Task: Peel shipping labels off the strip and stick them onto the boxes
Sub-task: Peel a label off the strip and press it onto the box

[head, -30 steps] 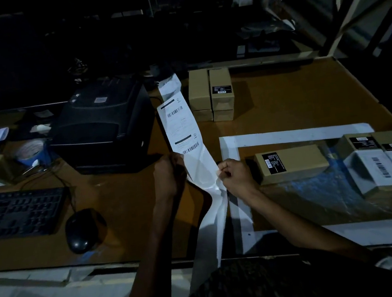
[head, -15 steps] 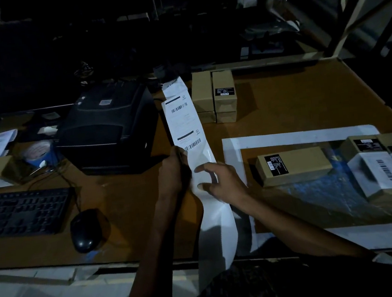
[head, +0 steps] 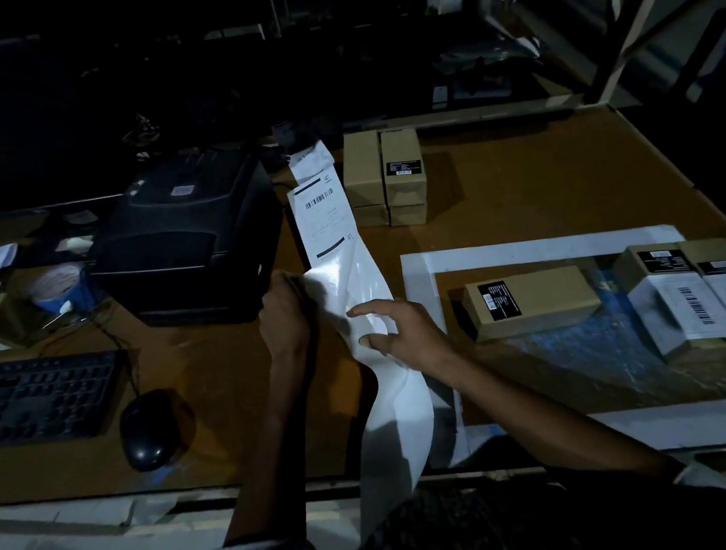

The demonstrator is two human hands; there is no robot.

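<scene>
Here the left hand (head: 285, 315) is raised over the desk with its forearm running up from the near edge, its fingers curled round the left edge of the label strip (head: 357, 302), where a glossy white label corner curls back over the knuckles. Just to its right, the right hand (head: 397, 332) reaches in from the lower right with fingers spread and nearly straight, fingertips (head: 358, 310) resting on the strip's shiny face rather than gripping it.

The strip is a long, thin, slick ribbon: above the hands it climbs toward the far side carrying a printed label (head: 323, 216) with barcode and black bars, and below them it hangs blank and rippled past the desk's near edge.

To the right of the right hand, well apart from it, a plain tan cardboard box (head: 536, 302) with a small black sticker lies flat inside a white taped rectangle (head: 530, 250) on the brown desk (head: 546, 190). Farther right, two labelled boxes (head: 712, 298) sit side by side, touching. Beyond the hands a stack of tan boxes (head: 386, 179) stands near the strip's upper end.

Left of the left hand sit a matte black printer (head: 187, 240), and nearer the edge a mouse (head: 146, 435) and keyboard (head: 36, 398); bare brown board lies between the mouse and the left forearm
</scene>
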